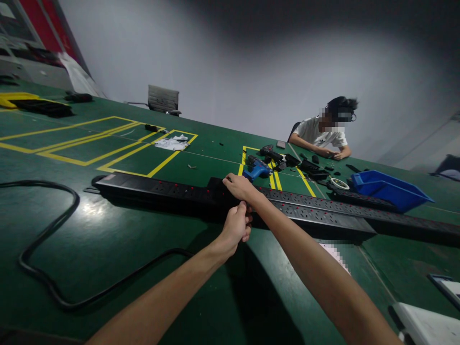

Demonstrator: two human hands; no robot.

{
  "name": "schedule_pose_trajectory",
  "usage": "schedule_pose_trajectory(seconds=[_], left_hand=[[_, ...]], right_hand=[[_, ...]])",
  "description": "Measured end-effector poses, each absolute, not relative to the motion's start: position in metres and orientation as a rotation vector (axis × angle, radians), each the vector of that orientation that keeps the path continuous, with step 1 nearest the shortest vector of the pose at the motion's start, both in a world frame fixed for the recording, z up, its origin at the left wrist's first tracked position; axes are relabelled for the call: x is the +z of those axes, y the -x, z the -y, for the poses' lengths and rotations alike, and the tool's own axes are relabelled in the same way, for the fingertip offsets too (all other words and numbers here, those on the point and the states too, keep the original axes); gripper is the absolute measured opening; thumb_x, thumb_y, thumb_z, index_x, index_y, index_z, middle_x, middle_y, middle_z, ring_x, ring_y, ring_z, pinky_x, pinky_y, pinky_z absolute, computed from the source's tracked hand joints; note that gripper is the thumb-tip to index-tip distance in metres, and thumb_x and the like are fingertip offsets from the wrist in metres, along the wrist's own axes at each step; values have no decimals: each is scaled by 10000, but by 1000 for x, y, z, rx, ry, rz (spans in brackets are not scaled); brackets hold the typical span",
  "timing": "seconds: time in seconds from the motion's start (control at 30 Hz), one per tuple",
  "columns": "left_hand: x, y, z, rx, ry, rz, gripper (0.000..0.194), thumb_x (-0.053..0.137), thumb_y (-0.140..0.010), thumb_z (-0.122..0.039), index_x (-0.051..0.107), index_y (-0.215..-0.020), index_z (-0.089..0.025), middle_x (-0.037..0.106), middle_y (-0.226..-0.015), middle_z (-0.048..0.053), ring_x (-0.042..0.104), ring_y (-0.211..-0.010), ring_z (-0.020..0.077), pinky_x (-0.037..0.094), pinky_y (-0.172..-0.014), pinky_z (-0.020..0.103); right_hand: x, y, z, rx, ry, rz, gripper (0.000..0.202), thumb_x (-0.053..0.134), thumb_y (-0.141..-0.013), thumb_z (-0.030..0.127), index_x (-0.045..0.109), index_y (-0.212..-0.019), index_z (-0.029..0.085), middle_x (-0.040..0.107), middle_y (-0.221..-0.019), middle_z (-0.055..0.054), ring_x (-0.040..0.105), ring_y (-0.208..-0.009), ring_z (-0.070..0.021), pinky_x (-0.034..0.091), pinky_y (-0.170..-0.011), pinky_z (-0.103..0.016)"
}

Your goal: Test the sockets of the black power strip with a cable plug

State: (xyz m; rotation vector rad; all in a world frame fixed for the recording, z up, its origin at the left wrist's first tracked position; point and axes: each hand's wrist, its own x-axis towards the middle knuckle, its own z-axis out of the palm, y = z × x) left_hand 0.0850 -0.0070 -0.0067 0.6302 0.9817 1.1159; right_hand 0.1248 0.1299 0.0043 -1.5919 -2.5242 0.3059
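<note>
A long black power strip (172,192) with rows of sockets and small red marks lies across the green table. My left hand (237,224) is closed at the strip's near side, around something I cannot make out. Just above it, my right hand (240,187) is closed over a raised black block on the strip; what its fingers hold, if anything, is hidden. The two hands are close together. Behind them lies a blue power drill (257,169). A second long strip (413,225) runs to the right.
A black cable (72,215) curls over the left front. A blue bin (390,189), a tape roll (339,183) and black parts sit at right. Across the table sits a person (319,132). White papers (172,143) lie further back, and a white object (427,323) at lower right.
</note>
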Motion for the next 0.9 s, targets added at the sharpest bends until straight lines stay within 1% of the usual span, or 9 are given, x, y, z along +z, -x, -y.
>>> schedule_pose_trajectory(seconds=[0.17,0.27,0.43,0.5,0.57,0.63,0.7,0.8,0.9], left_hand=[[-9,-93,4,1177,-567,-972,286,354,-945,-411,382,-744,-209,281,-510,-111,221,-287,28,153,-311,176],[-13,-99,6,1214,-578,-1023,285,322,-952,-398,389,-750,-208,288,-511,-106,233,-292,32,152,-307,175],[-20,-99,5,1189,-680,-1058,298,298,-944,-423,386,-750,-214,284,-489,-106,243,-290,49,175,-317,189],[-23,-89,2,1132,-822,-1118,328,307,-928,-467,429,-763,-211,323,-469,-97,287,-287,69,211,-329,209],[-25,-75,-3,1041,-1049,-1199,383,377,-885,-527,510,-758,-191,439,-480,-56,392,-322,98,286,-372,237],[-22,-57,-7,955,-1250,-1329,413,406,-862,-534,570,-721,-182,523,-511,-14,472,-378,126,340,-431,258],[-17,-41,-11,960,-1419,-1476,378,383,-875,-461,603,-721,-194,575,-555,2,528,-441,142,365,-487,264],[-7,-24,-14,1084,-1702,-1712,235,424,-846,-316,625,-765,-224,628,-650,-2,590,-588,158,392,-591,272],[-3,-17,-17,1207,-1985,-1808,159,465,-789,-213,614,-838,-239,649,-776,5,606,-768,187,423,-718,308]], right_hand=[[2,-124,-129,183,1582,2565,360,352,-947,423,562,-1149,211,661,-1109,-107,614,-1005,-270,447,-804,-346],[1,-125,-127,142,1549,2563,345,357,-945,394,548,-1164,208,658,-1117,-105,611,-1010,-266,447,-805,-344],[1,-128,-125,145,1545,2553,340,362,-946,371,537,-1193,217,652,-1144,-100,607,-1021,-254,440,-817,-338],[1,-128,-125,166,1549,2536,347,354,-952,390,541,-1192,224,653,-1142,-94,608,-1020,-250,438,-813,-331],[1,-129,-125,204,1559,2504,355,335,-961,413,550,-1178,231,662,-1121,-87,612,-1009,-247,437,-801,-324],[-1,-130,-127,264,1564,2448,368,307,-972,426,560,-1156,233,673,-1083,-81,619,-988,-244,436,-787,-319],[-3,-133,-130,358,1547,2357,379,277,-984,429,569,-1132,239,680,-1052,-65,625,-965,-227,436,-782,-306],[-5,-144,-135,466,1482,2158,364,273,-991,394,582,-1115,245,685,-1035,-38,624,-945,-189,436,-792,-275],[-6,-165,-135,423,1448,1965,321,329,-967,323,603,-1106,230,688,-1028,-39,623,-929,-185,434,-795,-268]])
